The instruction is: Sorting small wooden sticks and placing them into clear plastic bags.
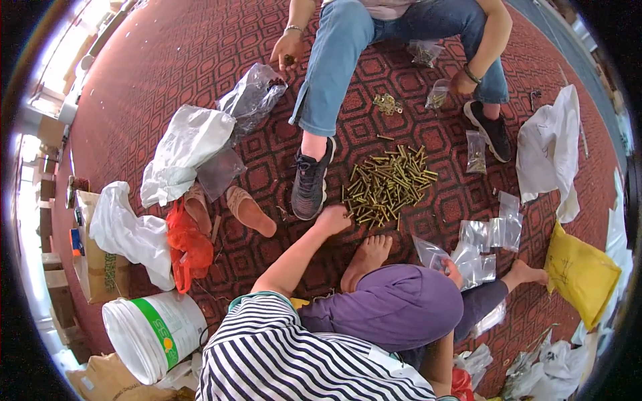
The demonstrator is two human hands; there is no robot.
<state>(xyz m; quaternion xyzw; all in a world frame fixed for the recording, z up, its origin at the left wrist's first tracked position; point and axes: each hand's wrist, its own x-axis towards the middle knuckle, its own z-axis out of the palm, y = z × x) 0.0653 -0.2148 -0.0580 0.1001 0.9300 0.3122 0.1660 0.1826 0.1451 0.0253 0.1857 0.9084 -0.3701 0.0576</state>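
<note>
Lettering (161, 327) in white runs along the green band of a white bucket (130, 334), beside an orange mark. Dark handwriting crosses a yellow packet (585, 281) at the right, and green print shows on a brown carton (100, 247) at the left.

Brass-coloured screws (389, 186) lie heaped on the red patterned carpet (261, 164), between the two people. The left hand (333, 220) is at the heap's near left edge, fingers curled; whether they pinch a screw, I cannot tell. The right hand (454, 272) grips a clear bag (429, 254) by its edge, just past the raised knee (428, 301), which hides part of that arm. A bare foot (372, 255) rests between the hands. Just left of the heap stands a co-worker's dark shoe (311, 184). The co-worker's right hand (287, 48) holds something small and dark; their left hand (463, 82) is beside a small filled bag (438, 95).

Counted: one bucket, one yellow packet, one red bag (189, 244) by two slippers (251, 210), two dark shoes. One screw (384, 138) lies apart, near one little pile of small pieces (387, 104). The heaped screws are too many to count.
</note>
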